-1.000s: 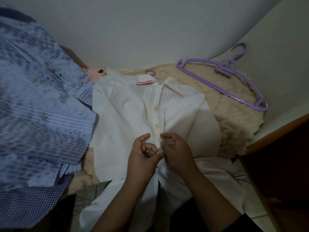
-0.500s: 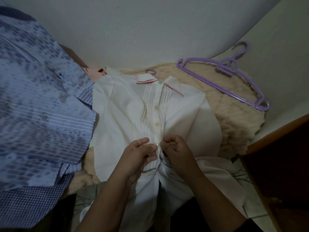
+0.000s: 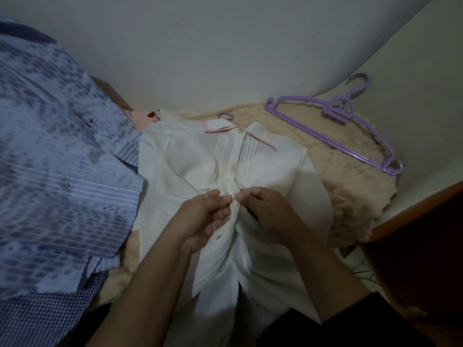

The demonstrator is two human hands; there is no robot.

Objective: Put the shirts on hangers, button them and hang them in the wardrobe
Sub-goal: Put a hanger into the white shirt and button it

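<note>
Plain pale wall (image 3: 225, 46) behind, cream fluffy blanket (image 3: 345, 186) spread below it as the work surface, dim light throughout. Lay front-up at the middle of that blanket: white shirt (image 3: 180, 176), collar at the far end, edged in pink, with a purple hanger hook (image 3: 225, 115) poking out just beyond the collar, so apparently hangered already. Looked fastened at the collar and at two buttons down the placket. Met at the next one, near the middle of the shirt: left hand (image 3: 200, 219) pinching the placket edge with a small button (image 3: 232, 196) at its fingertips, right hand (image 3: 270, 214) curled round and gripping the opposite edge of the cloth, the two hands almost touching. Gaped open nearer the viewer, one empty buttonhole showing just below the left hand, so judged roughly halfway through the buttoning of this shirt, with lower buttons and the hanging itself still to do. Waited far right on the blanket: spare purple hangers (image 3: 350, 136), bare. Filled the left side, close to the camera: blue patterned shirt (image 3: 62, 171), a checked one (image 3: 37, 316) beneath it; on hangers or not, cannot tell. Stood at the near right: dark wooden furniture (image 3: 421, 246), possibly the wardrobe.
</note>
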